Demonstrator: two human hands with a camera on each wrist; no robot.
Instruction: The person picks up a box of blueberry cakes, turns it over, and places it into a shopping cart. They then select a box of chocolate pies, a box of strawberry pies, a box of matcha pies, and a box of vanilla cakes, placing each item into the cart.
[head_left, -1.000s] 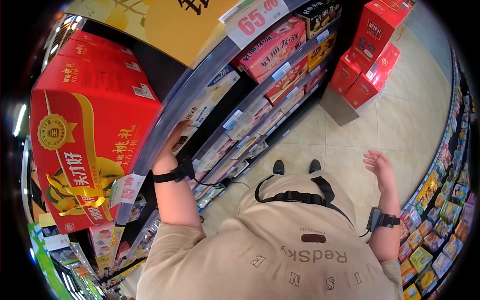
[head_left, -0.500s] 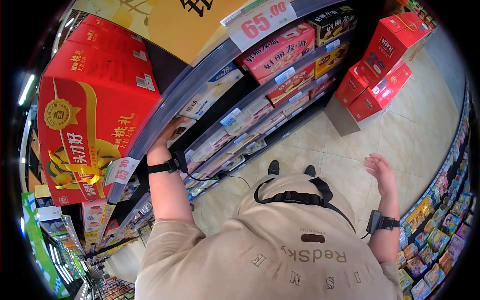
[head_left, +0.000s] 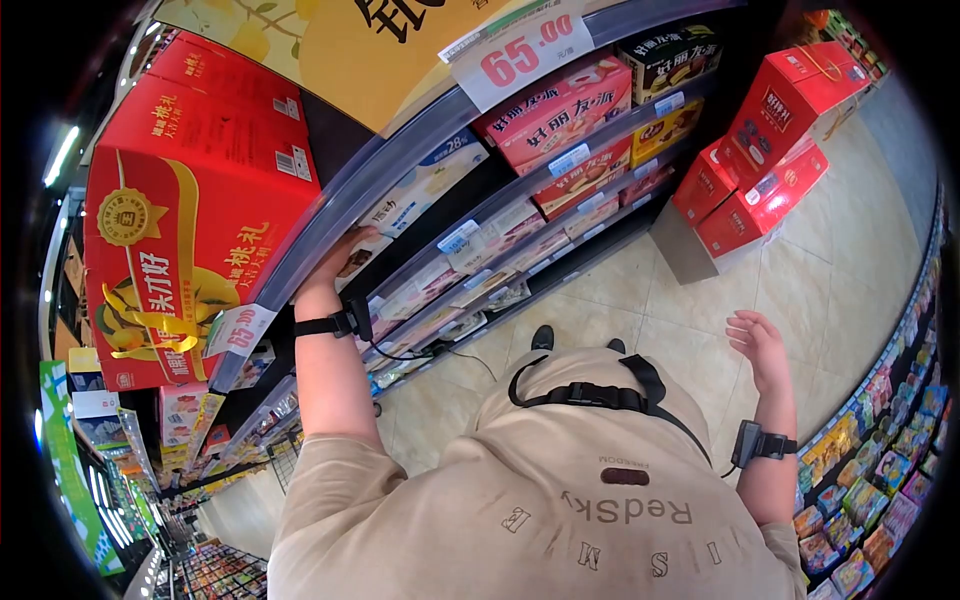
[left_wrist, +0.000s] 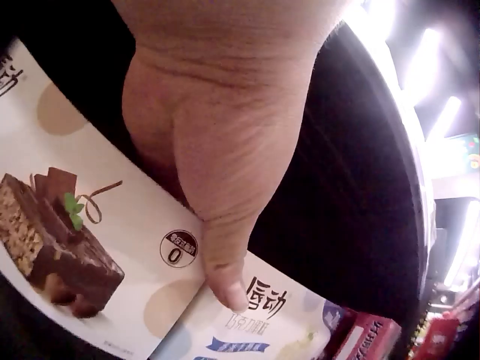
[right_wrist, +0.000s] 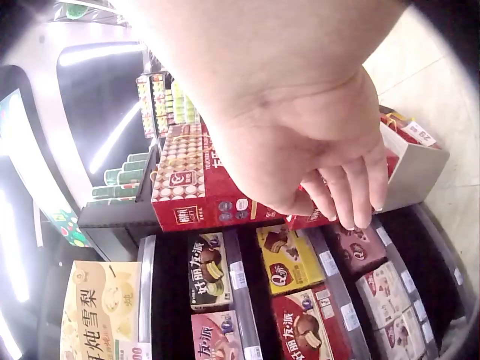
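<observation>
My left hand reaches into a dark shelf bay under the grey shelf edge and holds a white box with a chocolate cake picture. In the left wrist view the thumb lies flat across the front of that white box; the fingers are hidden behind it. A second white box stands beside it. My right hand hangs free over the tiled floor, away from the shelves. Its fingers droop loosely and hold nothing.
Large red gift cartons fill the top shelf, with a 65.00 price card above. Rows of red and pink cake boxes line the lower shelves. Stacked red cartons stand on the floor. Snack packets line the right aisle.
The view has tilted slightly. My left hand stays on the white box in the shelf bay, and my right hand stays hanging in the air.
</observation>
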